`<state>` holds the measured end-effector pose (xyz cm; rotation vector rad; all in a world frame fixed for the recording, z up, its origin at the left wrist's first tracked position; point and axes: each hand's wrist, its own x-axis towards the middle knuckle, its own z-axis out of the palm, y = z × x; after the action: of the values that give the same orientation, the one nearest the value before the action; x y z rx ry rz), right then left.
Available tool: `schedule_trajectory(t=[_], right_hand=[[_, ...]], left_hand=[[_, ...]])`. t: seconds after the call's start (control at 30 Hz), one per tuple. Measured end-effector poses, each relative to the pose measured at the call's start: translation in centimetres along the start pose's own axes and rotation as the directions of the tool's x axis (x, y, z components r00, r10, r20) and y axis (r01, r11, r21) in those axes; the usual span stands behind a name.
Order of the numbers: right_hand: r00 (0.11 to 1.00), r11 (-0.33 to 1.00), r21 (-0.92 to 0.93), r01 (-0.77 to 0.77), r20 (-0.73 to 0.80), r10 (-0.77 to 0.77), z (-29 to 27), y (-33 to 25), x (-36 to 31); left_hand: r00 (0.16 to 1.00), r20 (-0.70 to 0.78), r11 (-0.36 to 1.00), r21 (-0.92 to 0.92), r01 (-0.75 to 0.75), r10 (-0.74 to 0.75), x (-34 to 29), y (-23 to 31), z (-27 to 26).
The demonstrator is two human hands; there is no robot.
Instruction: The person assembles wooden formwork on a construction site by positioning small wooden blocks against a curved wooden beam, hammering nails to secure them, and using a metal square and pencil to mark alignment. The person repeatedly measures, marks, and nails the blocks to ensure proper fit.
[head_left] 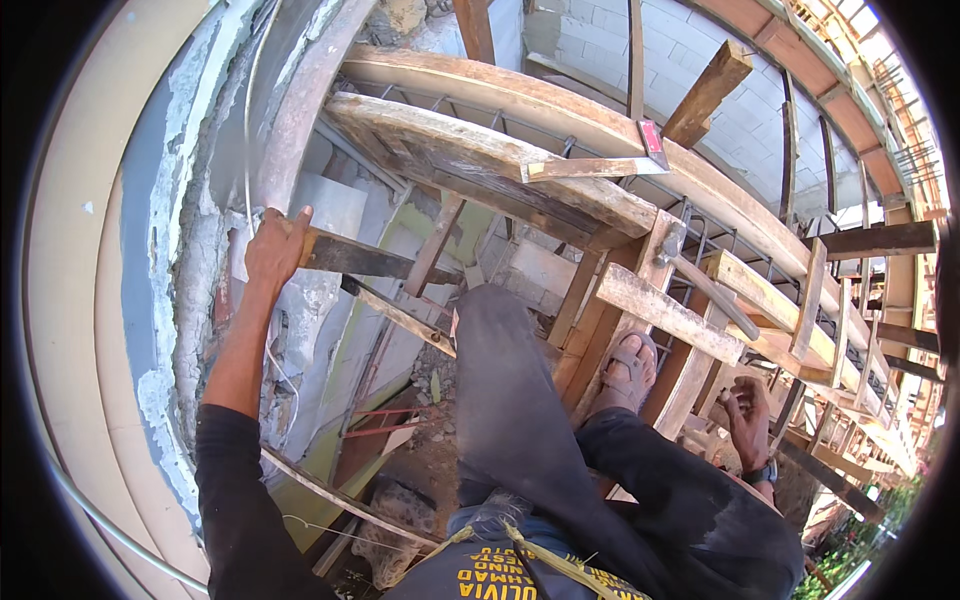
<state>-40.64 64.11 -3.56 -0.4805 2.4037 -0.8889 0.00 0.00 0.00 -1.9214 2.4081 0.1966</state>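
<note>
My left hand (275, 250) reaches out at the left, its fingers closed at the near end of a timber piece (365, 258) beside the rough wall edge. A thin pale cable (250, 130) comes down to this hand. My right hand (748, 412) is at the lower right beyond my knee, its fingers curled together; whether something small is in them is hard to see. Ahead of it a hammer (715, 290) lies across a short board (670, 312). Farther off, a try square (652, 145) with a red stock rests on the formwork boards (490, 145).
My sandalled foot (628, 370) stands on narrow timbers. Between the beams, a drop opens onto rubble (430, 385) below. Steel bars (700, 235) show inside the curved formwork. A broken plaster wall (190, 250) runs along the left. A timber post (708, 90) juts up at the back.
</note>
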Motion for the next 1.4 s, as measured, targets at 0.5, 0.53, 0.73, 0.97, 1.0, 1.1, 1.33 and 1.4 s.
schedule_trajectory(t=[0.5, 0.53, 0.73, 0.97, 1.0, 1.1, 1.33, 1.4], right_hand=[[0.671, 0.559, -0.385, 0.735, 0.533, -0.515, 8.4, -20.5, 28.1], [0.623, 0.495, -0.380, 0.781, 0.524, -0.581, 9.9, -20.3, 29.6], [0.504, 0.340, -0.385, 0.858, 0.504, -0.702, 16.9, -23.6, 33.4], [0.480, 0.387, -0.297, 0.873, 0.661, -0.576, 18.6, -24.4, 36.6], [0.459, 0.371, -0.282, 0.885, 0.661, -0.593, 18.4, -24.6, 36.7], [0.398, 0.335, -0.223, 0.915, 0.630, -0.667, 17.9, -25.3, 37.0], [0.730, 0.860, 0.142, 0.491, 0.471, -0.495, 16.1, -25.5, 37.9], [0.791, 0.912, 0.341, 0.227, 0.482, -0.377, 16.0, -25.0, 38.2]], left_hand=[[0.930, 0.121, 0.877, -0.308, 0.368, -0.347, 6.2, -4.8, 1.9], [0.935, 0.130, 0.897, -0.266, 0.353, -0.330, 6.5, -4.9, 2.0], [0.934, 0.180, 0.876, -0.328, 0.353, -0.309, 4.2, -2.1, 1.5], [0.944, 0.049, 0.874, -0.365, 0.321, -0.326, 3.4, -2.4, 1.7], [0.941, 0.066, 0.868, -0.371, 0.331, -0.331, 3.3, -2.3, 2.1], [0.939, 0.080, 0.862, -0.378, 0.338, -0.333, 2.5, -1.4, 1.8], [0.948, -0.039, 0.868, -0.415, 0.271, -0.315, 2.6, 1.4, 1.4], [0.964, -0.037, 0.881, -0.416, 0.226, -0.265, 3.3, -0.3, 1.8]])
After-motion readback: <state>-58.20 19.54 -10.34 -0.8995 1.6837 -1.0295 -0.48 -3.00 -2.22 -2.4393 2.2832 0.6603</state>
